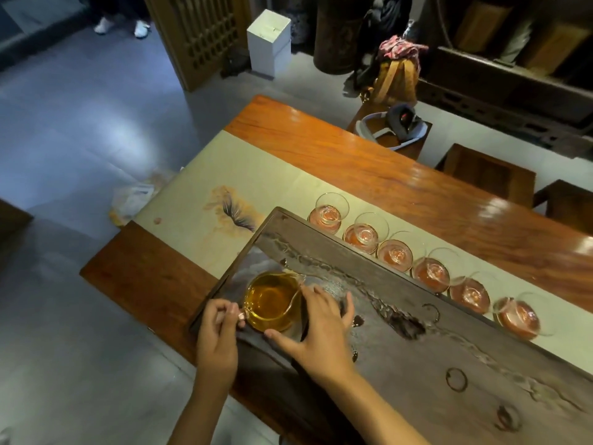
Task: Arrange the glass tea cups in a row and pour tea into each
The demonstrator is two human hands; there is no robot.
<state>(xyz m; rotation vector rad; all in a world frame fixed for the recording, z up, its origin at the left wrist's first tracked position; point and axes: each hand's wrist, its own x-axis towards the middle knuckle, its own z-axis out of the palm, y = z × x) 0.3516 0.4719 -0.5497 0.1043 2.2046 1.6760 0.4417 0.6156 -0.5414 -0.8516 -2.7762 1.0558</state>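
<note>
Wooden surface (353, 149) is carrying a pale cloth runner (205, 175) and, on it, a dark carved tea tray (417, 342). Nearest the camera, the left hand (218, 326) is pinching the handle of a glass pitcher (272, 301), fingers closed together on it. The right hand (317, 322) is lying open, fingers spread, against the pitcher's other side, thumb by its near base. The pitcher is sitting on the tray's left end, holding amber tea. Beyond the tray's far edge, six glass tea cups (396, 254) are standing in a row on the runner, each close beside the next, all looking empty. Farther off, dark wooden stools (487, 173) are standing beside the surface, with a white box (269, 43) on the grey floor (80, 123).
</note>
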